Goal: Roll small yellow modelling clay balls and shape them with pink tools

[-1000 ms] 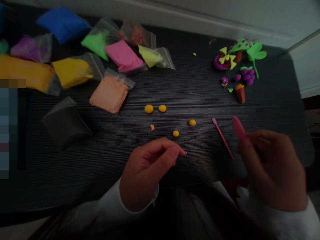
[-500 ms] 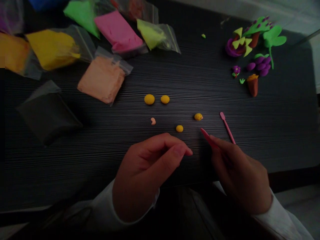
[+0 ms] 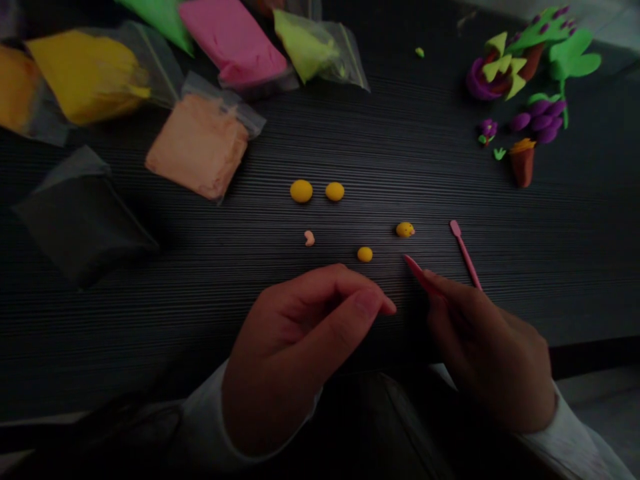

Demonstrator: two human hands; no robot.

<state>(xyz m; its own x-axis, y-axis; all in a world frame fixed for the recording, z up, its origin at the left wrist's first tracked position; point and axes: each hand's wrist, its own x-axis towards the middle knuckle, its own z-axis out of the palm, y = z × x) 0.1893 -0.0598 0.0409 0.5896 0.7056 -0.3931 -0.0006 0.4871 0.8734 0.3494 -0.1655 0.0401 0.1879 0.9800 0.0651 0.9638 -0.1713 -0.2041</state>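
Note:
My right hand (image 3: 493, 353) grips a pink clay modelling knife (image 3: 417, 270), its pointed tip out to the left over the table. My left hand (image 3: 307, 353) is closed, thumb pressed to the curled fingers; whatever they may hold is hidden. Just beyond it lies a small yellow clay ball (image 3: 365, 254). A yellow clay piece with dark dots and a pinkish tip (image 3: 405, 230) sits above the knife's point. Two larger yellow clay balls (image 3: 301, 191) (image 3: 335, 192) rest farther back, with a curved peach clay bit (image 3: 309, 238) in front of them.
A second pink modelling tool (image 3: 465, 253) lies beside my right hand. Bags of clay, among them peach (image 3: 197, 147), yellow (image 3: 87, 77), pink (image 3: 235, 43) and black (image 3: 87, 217), cover the left. Finished clay plants (image 3: 543, 120) stand at the back right of the dark table (image 3: 390, 153).
The view has shifted slightly, so the bags slide toward the upper left and the clay plants to the right. Both hands keep nearly the same pose, and the knife stays in my right hand.

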